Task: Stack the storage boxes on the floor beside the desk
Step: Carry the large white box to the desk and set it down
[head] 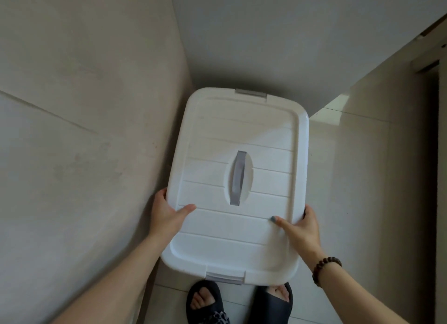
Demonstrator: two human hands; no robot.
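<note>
My left hand (167, 215) grips left rim of white storage box (238, 178), thumb on lid. My right hand (300, 229) grips right rim likewise. Box between wall (84, 130) and desk (302, 45), above tiled floor (350, 178).

No writing, label, brand or number can be read anywhere. The lid of the white storage box (232, 229) shows only plain ridges and a grey handle (238, 178).

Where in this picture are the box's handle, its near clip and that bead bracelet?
Handle (238, 178): head view, middle of the grey strap.
Near clip (225, 278): head view, centre of its grey tab.
Bracelet (319, 265): head view, a brown bead partway along.
</note>
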